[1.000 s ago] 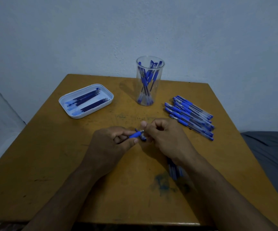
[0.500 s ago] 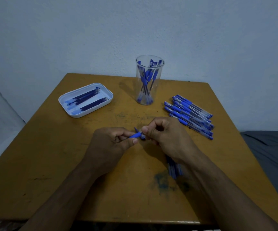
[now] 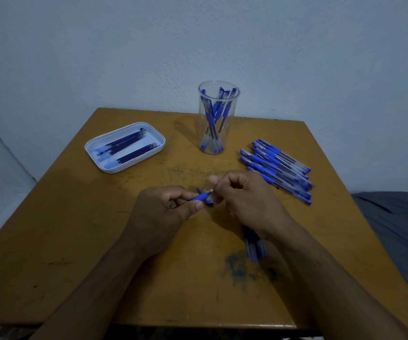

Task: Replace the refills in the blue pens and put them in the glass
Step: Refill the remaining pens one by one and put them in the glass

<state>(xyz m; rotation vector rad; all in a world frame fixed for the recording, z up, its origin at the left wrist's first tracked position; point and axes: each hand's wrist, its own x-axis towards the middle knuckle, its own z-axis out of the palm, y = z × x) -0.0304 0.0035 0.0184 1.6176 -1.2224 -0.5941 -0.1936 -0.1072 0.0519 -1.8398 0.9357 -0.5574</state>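
Observation:
My left hand (image 3: 163, 212) grips a blue pen (image 3: 199, 197) by its rubber grip, tip pointing right. My right hand (image 3: 244, 200) pinches the small metal tip of that pen between thumb and fingers. A blue cap (image 3: 209, 201) lies on the table just under the pen. The clear glass (image 3: 218, 117) at the back middle holds several blue pens. A pile of blue pens (image 3: 277, 168) lies to the right of the glass. The white tray (image 3: 92, 149) at the back left carries several dark refills (image 3: 127, 149).
A few pen parts (image 3: 254, 244) lie under my right wrist, partly hidden. The wooden table (image 3: 75, 241) has a blue ink stain near the front middle. A grey cloth (image 3: 399, 229) lies off the table's right edge. A wall stands behind.
Both hands stay at the same spot; my right fingers have shifted slightly on the pen's tip. Nothing else on the table moved.

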